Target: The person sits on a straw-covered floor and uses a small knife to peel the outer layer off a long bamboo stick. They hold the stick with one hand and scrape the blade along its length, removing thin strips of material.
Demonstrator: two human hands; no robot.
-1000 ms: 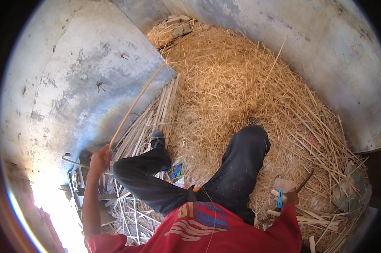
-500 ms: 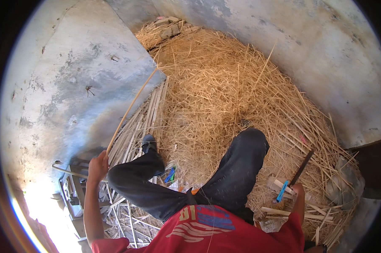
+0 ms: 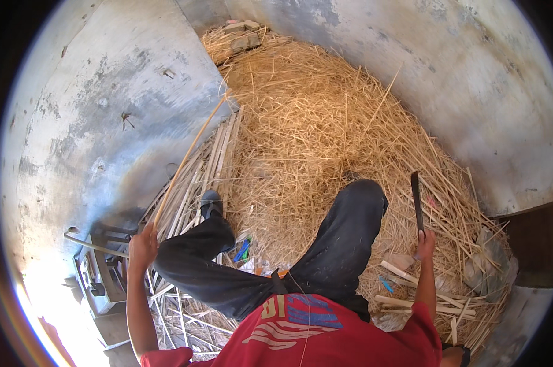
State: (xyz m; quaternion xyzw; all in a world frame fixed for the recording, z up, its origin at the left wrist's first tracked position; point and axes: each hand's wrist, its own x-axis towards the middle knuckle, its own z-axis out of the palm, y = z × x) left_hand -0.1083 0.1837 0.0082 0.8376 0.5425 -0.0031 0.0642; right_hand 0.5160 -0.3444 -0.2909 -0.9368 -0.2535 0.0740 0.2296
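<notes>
Down at the near left, the left hand (image 3: 143, 243) keeps its fingers clamped on the long cane strip (image 3: 188, 160) slanting up the wall, while the right hand (image 3: 424, 243) has just swung its gripped dark blade (image 3: 416, 202) upright over the straw (image 3: 313, 128).

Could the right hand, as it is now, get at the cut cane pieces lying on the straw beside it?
Probably not to pick them up: the right hand is closed around a dark blade. The cut cane pieces lie just below it with nothing between, so only the occupied grip hinders it.
</notes>
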